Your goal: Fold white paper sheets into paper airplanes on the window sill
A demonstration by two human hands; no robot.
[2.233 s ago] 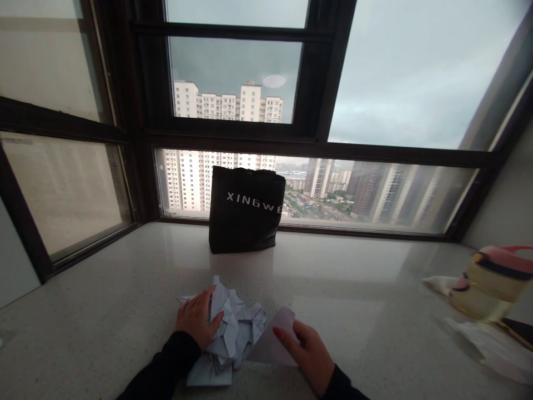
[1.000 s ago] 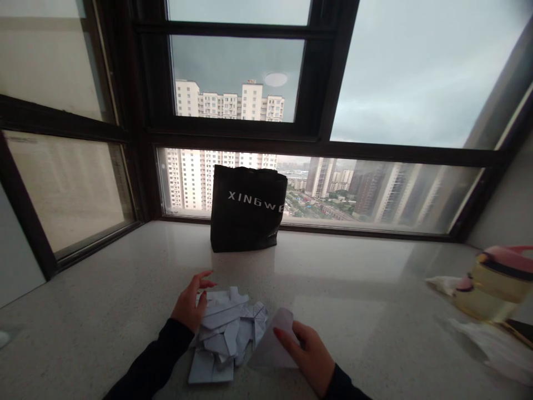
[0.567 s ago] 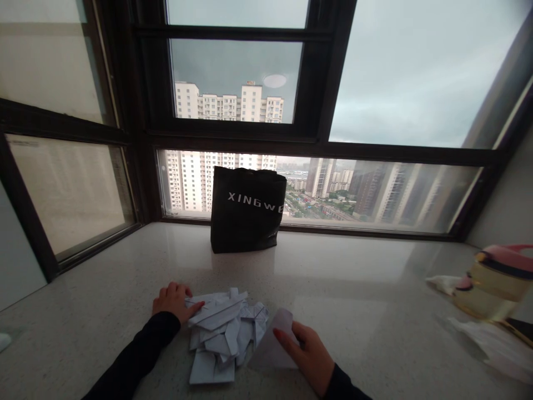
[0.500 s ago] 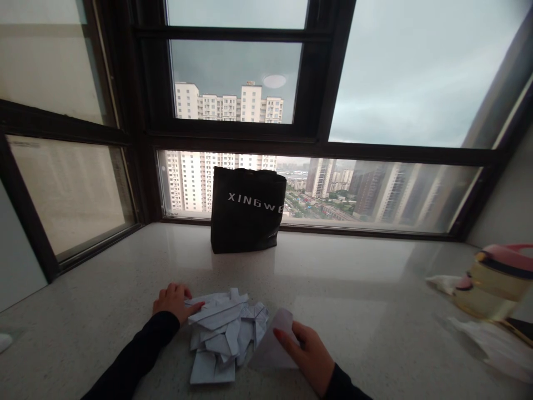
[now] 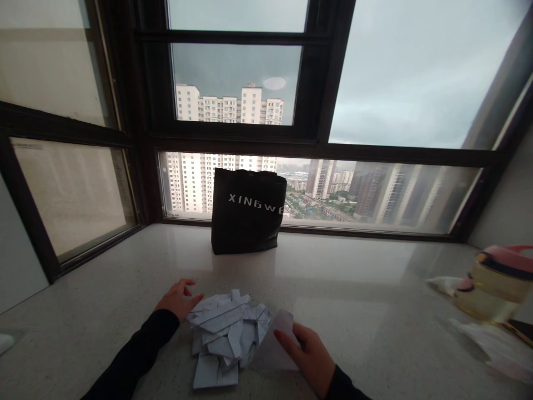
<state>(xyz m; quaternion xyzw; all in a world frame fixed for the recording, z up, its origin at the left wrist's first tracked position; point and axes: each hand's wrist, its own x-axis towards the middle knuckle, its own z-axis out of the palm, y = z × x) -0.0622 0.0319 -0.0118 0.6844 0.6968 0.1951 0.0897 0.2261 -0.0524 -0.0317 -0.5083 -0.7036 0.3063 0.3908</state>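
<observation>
A heap of folded white papers (image 5: 225, 328) lies on the pale speckled counter (image 5: 366, 289). At its upper left edge is my left hand (image 5: 180, 299), thumb and fingers apart, with nothing held in it. My right hand (image 5: 310, 353) pinches a thin white sheet (image 5: 275, 347) between thumb and fingers, just right of the heap. The sheet leans upward and its lower left edge comes close to the papers. Below the heap sticks out a flat folded square (image 5: 214, 371).
A black bag with white lettering (image 5: 249, 222) stands behind the papers by the window. At the right are a yellowish jug with a pink lid (image 5: 495, 283), crumpled clear plastic (image 5: 491, 344) and a dark flat object (image 5: 522, 328). Dark window frames border the counter.
My left hand has lifted a little off the heap's edge and its fingers have spread. The heap has shifted very slightly to the right and down. My right hand keeps its hold on the sheet.
</observation>
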